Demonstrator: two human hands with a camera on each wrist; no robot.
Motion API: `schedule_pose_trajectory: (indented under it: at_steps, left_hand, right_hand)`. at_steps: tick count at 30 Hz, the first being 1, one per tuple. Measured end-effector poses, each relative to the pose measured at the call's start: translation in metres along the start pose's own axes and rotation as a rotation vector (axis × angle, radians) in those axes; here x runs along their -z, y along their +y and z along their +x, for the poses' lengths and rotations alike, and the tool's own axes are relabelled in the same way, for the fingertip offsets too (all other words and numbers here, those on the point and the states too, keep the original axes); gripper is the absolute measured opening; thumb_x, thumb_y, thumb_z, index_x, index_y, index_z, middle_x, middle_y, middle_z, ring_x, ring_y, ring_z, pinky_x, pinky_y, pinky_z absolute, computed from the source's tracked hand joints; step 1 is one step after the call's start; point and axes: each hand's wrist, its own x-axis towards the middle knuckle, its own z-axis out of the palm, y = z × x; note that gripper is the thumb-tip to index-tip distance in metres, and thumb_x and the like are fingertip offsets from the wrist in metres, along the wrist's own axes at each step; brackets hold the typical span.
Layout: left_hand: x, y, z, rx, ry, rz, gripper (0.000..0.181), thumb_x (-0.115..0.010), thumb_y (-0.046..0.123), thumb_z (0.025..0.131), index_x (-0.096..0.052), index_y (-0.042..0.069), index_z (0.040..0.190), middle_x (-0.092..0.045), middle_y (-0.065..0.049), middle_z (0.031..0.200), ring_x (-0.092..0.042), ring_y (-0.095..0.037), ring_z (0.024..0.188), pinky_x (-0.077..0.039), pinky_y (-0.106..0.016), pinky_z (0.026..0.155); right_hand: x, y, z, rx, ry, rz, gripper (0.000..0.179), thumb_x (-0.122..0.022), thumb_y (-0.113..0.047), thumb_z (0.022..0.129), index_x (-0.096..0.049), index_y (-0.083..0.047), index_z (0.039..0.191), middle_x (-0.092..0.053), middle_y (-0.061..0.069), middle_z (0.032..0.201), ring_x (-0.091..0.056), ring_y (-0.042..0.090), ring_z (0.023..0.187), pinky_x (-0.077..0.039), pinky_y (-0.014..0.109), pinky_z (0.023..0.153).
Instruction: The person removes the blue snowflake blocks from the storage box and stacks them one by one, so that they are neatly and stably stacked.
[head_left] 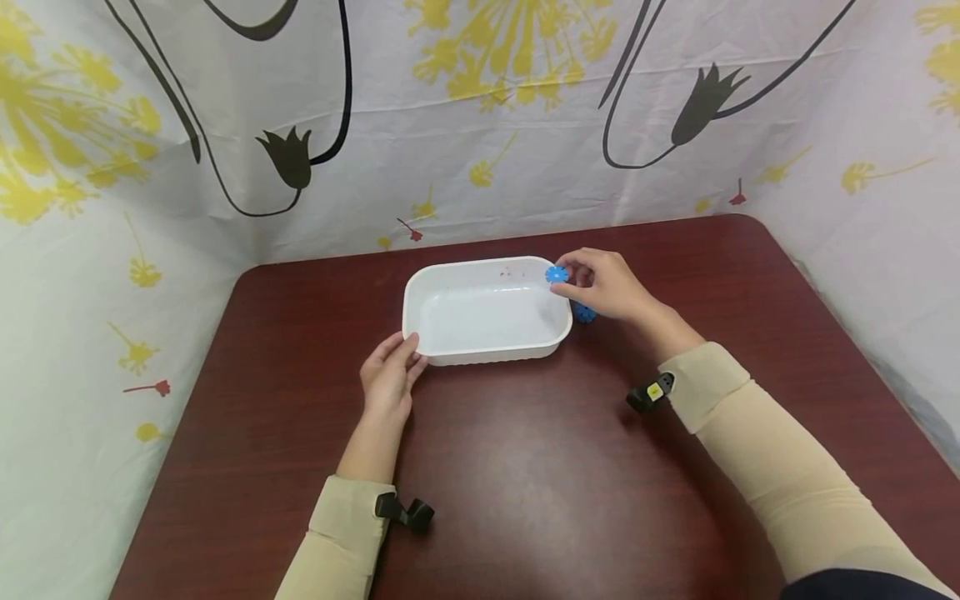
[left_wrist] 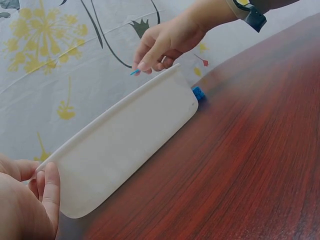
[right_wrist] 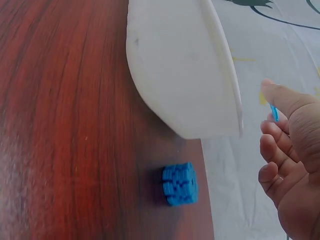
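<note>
A white rectangular dish (head_left: 487,353) with rounded corners sits on the table. My left hand (head_left: 387,375) grips its near left corner, thumb over the rim; the left wrist view shows the fingers against the outer wall. Between thumb and fingertips, my right hand (head_left: 607,285) pinches a thin blue notched disc (head_left: 557,274) over the dish's right rim. A stack of similar blue discs (right_wrist: 180,184) stands on the table just outside the dish's right end, partly hidden below the right hand in the head view. Inside, the dish shows a few small reddish specks on its far wall.
The dark red wooden table (head_left: 510,450) has rounded far corners. A white cloth (head_left: 480,200) with yellow and dark flower prints hangs behind it and along both sides. Each sleeve cuff carries a small black camera strap (head_left: 405,512).
</note>
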Motion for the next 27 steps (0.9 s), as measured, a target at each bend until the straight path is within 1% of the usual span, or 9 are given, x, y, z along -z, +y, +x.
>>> schedule_pose_trajectory:
  at_steps: [5,10,15,22,27]
  left_hand:
    - [0.000,0.000,0.000,-0.001,0.001,0.000,0.033,-0.075,0.004,0.091,-0.061,0.001,0.120,-0.063,-0.004,0.086,-0.062,-0.011,0.073,-0.062,-0.025,0.079]
    - [0.000,0.000,-0.001,-0.001,-0.004,0.001,0.033,-0.075,0.005,0.091,-0.061,0.001,0.121,-0.063,-0.005,0.088,-0.062,-0.011,0.075,-0.062,-0.026,0.080]
    - [0.000,0.001,-0.001,0.001,-0.007,0.003,0.034,-0.075,0.005,0.091,-0.061,0.001,0.122,-0.063,-0.005,0.088,-0.062,-0.011,0.075,-0.062,-0.026,0.081]
    - [0.000,0.002,-0.002,0.004,-0.008,0.007,0.036,-0.075,0.006,0.092,-0.060,0.001,0.124,-0.062,-0.005,0.091,-0.063,-0.011,0.077,-0.062,-0.026,0.082]
    - [0.000,0.001,-0.003,0.003,-0.006,0.008,0.036,-0.075,0.006,0.092,-0.061,0.001,0.124,-0.063,-0.005,0.089,-0.063,-0.011,0.076,-0.062,-0.026,0.082]
  right_hand:
    - [0.002,0.008,-0.006,-0.018,0.011,-0.006,0.034,-0.082,-0.018,0.087,-0.069,-0.003,0.115,-0.063,0.006,0.090,-0.056,0.018,0.073,-0.049,0.027,0.060]
    - [0.005,0.016,-0.012,-0.028,0.029,-0.021,0.034,-0.082,-0.017,0.087,-0.069,-0.002,0.115,-0.063,0.007,0.091,-0.056,0.019,0.074,-0.049,0.026,0.059]
    - [0.006,0.024,-0.019,-0.056,0.038,-0.031,0.034,-0.083,-0.018,0.087,-0.069,-0.002,0.114,-0.062,0.007,0.091,-0.056,0.018,0.075,-0.050,0.027,0.060]
    - [0.005,0.036,-0.026,-0.091,0.019,-0.040,0.034,-0.083,-0.018,0.087,-0.069,-0.003,0.114,-0.063,0.008,0.092,-0.057,0.019,0.077,-0.049,0.028,0.062]
    - [0.004,0.042,-0.031,-0.144,-0.034,-0.038,0.034,-0.081,-0.020,0.089,-0.068,-0.002,0.116,-0.064,0.008,0.094,-0.058,0.020,0.079,-0.051,0.031,0.064]
